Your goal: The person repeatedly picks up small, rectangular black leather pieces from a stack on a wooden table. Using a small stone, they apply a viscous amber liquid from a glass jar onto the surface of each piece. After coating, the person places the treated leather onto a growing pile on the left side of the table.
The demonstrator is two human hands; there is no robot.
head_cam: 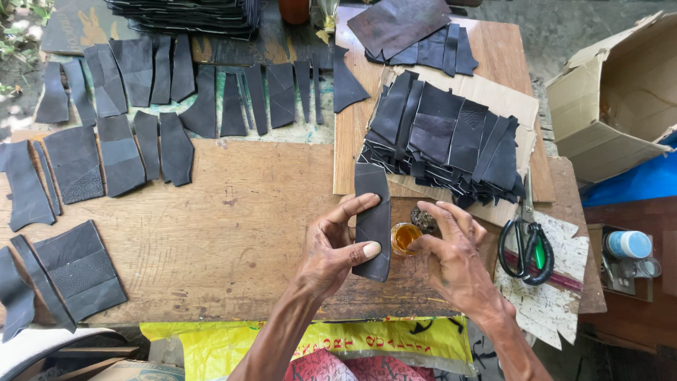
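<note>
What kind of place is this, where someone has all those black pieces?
Probably a small leather craft workshop. Cut black pieces lie in rows on a worn wooden table, scissors sit nearby, and the left hand holds one black strip.

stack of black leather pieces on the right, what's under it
A sheet of brown cardboard lies under the stack of black leather pieces, and it rests on a wooden board. The cardboard's middle is covered by the stack.

Cardboard box right (open); yellow sack below.

light: soft, even daylight | shadows: faint | glare: pale at right edge | focus: sharp | distortion: slight wide-angle bend at edges
</note>
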